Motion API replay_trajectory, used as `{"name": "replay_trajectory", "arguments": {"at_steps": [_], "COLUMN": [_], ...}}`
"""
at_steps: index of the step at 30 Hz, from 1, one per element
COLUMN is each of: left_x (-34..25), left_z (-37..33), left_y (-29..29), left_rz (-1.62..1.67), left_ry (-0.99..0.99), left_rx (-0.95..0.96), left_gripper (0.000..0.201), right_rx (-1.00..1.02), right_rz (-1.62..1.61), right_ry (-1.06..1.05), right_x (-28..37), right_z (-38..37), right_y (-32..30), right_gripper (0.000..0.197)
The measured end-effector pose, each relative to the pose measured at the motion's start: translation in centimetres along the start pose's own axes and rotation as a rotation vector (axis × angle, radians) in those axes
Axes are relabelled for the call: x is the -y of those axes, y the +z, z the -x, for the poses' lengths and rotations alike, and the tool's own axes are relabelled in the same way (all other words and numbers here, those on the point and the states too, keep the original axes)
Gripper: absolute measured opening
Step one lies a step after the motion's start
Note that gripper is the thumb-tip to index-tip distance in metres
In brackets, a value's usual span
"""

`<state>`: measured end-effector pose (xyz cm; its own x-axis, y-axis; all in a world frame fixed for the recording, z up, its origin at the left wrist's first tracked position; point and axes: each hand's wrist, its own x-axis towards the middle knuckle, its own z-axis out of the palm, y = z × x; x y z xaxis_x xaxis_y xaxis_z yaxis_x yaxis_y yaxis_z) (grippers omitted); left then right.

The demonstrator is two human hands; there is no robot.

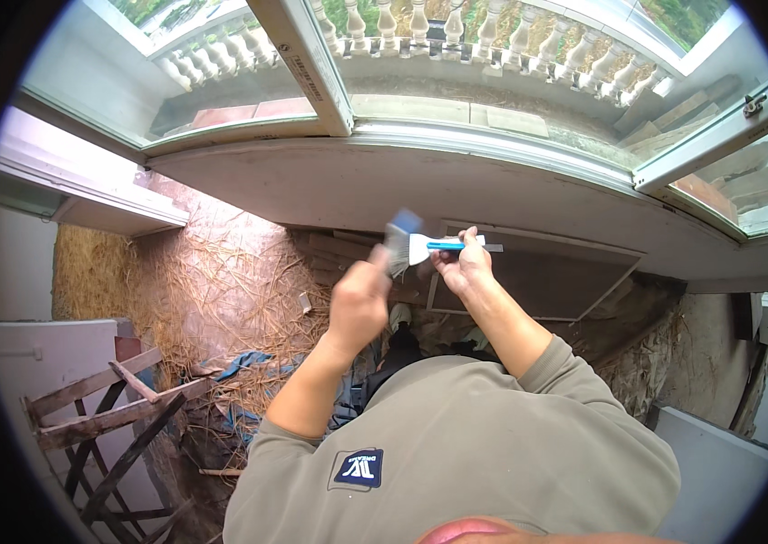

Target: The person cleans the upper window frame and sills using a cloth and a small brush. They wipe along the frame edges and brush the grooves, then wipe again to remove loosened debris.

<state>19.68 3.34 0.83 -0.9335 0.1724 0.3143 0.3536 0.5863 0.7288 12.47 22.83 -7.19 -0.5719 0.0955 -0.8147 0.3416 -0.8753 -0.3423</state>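
My right hand point(466, 261) is closed round the blue-and-white handle of a small brush point(443, 246). Its white flared head points left, and pale bristles seem to show at its end. My left hand point(361, 295) is curled in a grip just left of it, smeared by motion. From its fingers rises a blurred grey thing with a blue end point(405, 221), its kind unclear. This blurred thing overlaps or touches the brush head; which of the two, I cannot tell.
Ahead runs a window sill point(493, 145) with framed glass panes. Below it leans a framed screen panel point(538, 276). Straw point(212, 263) litters the floor at left, near a wooden trestle point(116, 408) and blue cloth or plastic point(248, 363). A white board point(715, 471) stands at lower right.
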Motion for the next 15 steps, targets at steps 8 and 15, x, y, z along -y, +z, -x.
{"name": "replay_trajectory", "arguments": {"at_steps": [8,15], "left_x": [1.0,0.3], "left_z": [-6.2,-19.7], "left_y": [-5.9,-4.9], "left_rz": [-0.008,-0.98], "left_ry": [-0.05,0.041], "left_rx": [0.134,0.227], "left_gripper": [0.041,0.022], "right_rx": [0.027,0.07], "right_rz": [0.087,0.221], "right_ry": [-0.079,-0.121], "right_x": [-0.7,-0.2], "right_z": [-1.6,-0.5], "right_y": [-3.1,-7.7], "right_gripper": [0.035,0.037]}}
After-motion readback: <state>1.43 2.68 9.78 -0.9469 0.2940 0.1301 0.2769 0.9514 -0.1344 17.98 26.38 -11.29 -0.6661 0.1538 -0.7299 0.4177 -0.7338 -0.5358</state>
